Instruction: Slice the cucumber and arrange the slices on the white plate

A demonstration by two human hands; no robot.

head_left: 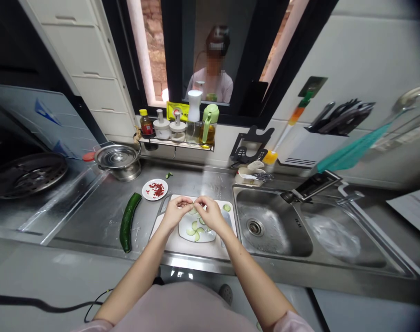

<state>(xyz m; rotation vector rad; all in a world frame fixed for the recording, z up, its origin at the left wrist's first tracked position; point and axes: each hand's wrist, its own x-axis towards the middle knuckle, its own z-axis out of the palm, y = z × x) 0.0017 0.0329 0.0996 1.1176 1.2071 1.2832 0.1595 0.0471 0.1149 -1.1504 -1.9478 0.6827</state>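
My left hand (177, 213) and my right hand (209, 214) meet above a white plate (210, 238), fingertips closed together around a pale green cucumber slice (193, 210). Fingers partly cover the slice. Below them, several cut cucumber pieces (195, 229) fan out like petals on the plate. More slices lie partly hidden under my right hand. The plate rests on a light cutting board (182, 249). A round cucumber end (226, 208) sits at the board's upper right. To the left lies a long dark green cucumber (129, 224), and behind it a small dish (146, 190) holds chopped red bits.
Right of the board is a double steel sink (272, 230) with a plastic bag (334, 236) in the far basin. A lidded pot (119, 161) stands back left. Bottles and jars fill a wall rack (177, 144). A knife holder (302, 145) hangs on the right wall.
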